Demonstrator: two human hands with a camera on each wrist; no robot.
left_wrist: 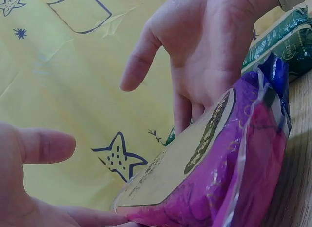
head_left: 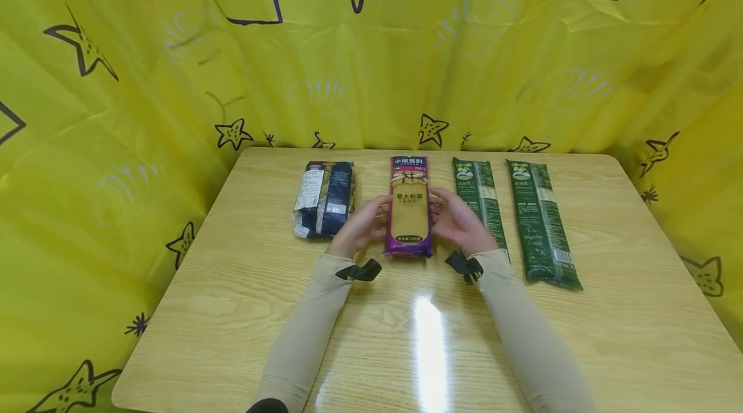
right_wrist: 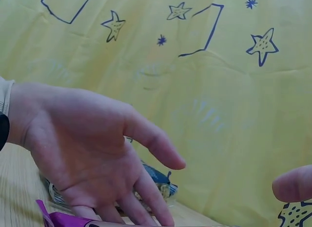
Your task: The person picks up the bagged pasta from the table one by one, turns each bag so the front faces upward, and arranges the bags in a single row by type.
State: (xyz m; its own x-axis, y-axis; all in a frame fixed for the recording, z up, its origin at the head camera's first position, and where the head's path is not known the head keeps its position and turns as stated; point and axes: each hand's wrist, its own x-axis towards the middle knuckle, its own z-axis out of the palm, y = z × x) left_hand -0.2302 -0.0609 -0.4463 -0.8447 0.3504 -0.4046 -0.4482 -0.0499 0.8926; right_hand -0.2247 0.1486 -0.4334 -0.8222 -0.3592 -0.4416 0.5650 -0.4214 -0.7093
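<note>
Fingers of left hand [head_left: 361, 227] and right hand [head_left: 458, 221] straight, apart, flanking purple packet [head_left: 409, 206]; its long axis runs near-far, between palms.

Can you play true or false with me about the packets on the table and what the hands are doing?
1. Four packets lie on the wooden table. True.
2. Both hands are at the purple packet, the left hand on one side and the right hand on the other. True.
3. The dark blue packet lies to the right of the purple one. False: it lies to its left.
4. The two green packets are stacked on each other. False: they lie side by side, apart.
5. The curtain behind the table is yellow with stars. True.
6. The hands have lifted the purple packet high up. False: it is down at the table.
</note>
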